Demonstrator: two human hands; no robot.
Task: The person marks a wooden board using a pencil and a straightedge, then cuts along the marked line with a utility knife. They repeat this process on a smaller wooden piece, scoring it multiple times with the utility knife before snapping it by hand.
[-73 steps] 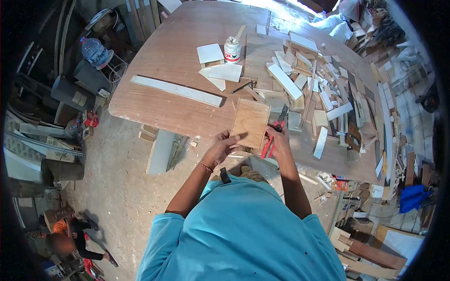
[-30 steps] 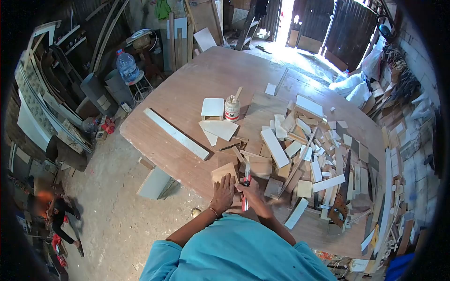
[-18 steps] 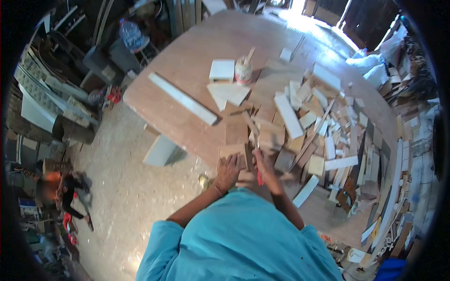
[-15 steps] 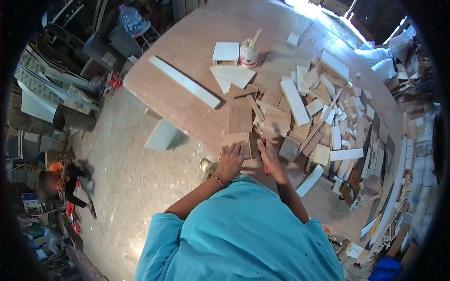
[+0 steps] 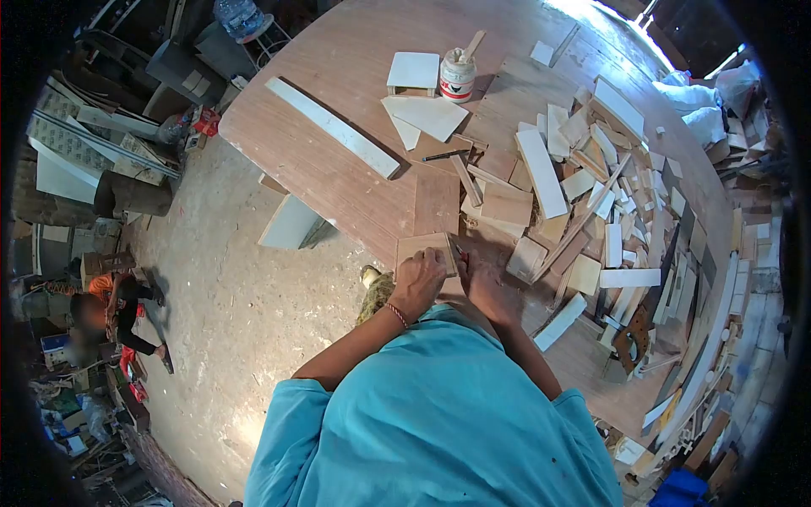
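Observation:
At the table's near edge lies a small wooden box [image 5: 420,245], its open side not visible to me. My left hand [image 5: 418,286] is closed on its near side, fingers curled over the edge. Against the box's right side, my right hand [image 5: 484,286] is closed around red-handled pliers [image 5: 461,254]; their jaws are mostly hidden. Behind the box is a flat brown board [image 5: 436,203]. A dark pen-like tool [image 5: 444,155] rests farther back, near white triangular panels [image 5: 427,117].
Wood offcuts [image 5: 583,194] are heaped on the table's right, with a handsaw [image 5: 631,340] among them. A glue jar with a stick [image 5: 457,78] stands beside a white box [image 5: 413,73]. A long white strip [image 5: 334,127] lies left. Another person [image 5: 118,313] sits at far left.
My right hand has turned and brought the pliers against the box's right side. My left fingers, flatter before, are now curled at its near edge. The view has shifted slightly.

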